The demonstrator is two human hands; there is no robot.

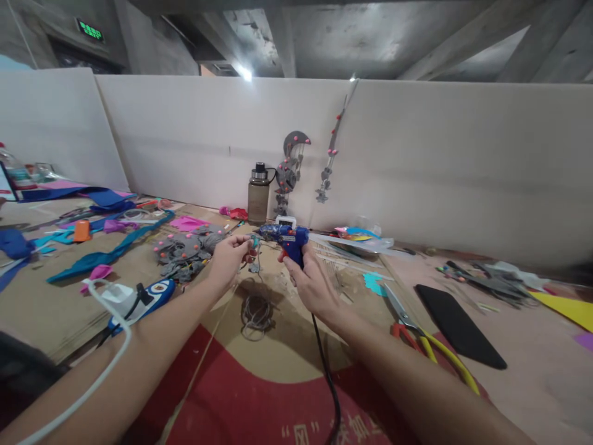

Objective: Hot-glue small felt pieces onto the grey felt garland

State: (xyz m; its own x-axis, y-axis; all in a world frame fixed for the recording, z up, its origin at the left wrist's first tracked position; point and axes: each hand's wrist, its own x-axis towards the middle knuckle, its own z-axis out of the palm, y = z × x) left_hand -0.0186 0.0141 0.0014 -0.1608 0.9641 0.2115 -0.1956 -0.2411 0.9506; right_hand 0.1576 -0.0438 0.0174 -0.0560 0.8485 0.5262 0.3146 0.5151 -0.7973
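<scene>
My right hand (pixel 311 279) is wrapped round the handle of a blue hot glue gun (pixel 291 237), whose nozzle points left. A black cord runs from it down over the cardboard. Just left of the nozzle, my left hand (pixel 230 259) pinches a small teal piece (pixel 254 241) between thumb and fingers; its exact kind is too small to make out. A little grey piece (pixel 254 267) hangs below these fingers on thin string. Under both hands lies a loose coil of grey cord (pixel 257 314).
Grey pieces with pink dots (pixel 185 249) are heaped at left, near a blue-and-white power strip (pixel 147 299). A bottle (pixel 258 196) stands by the white partition (pixel 185 136). On the right lie scissors (pixel 404 318) and a black phone-like slab (pixel 458 324).
</scene>
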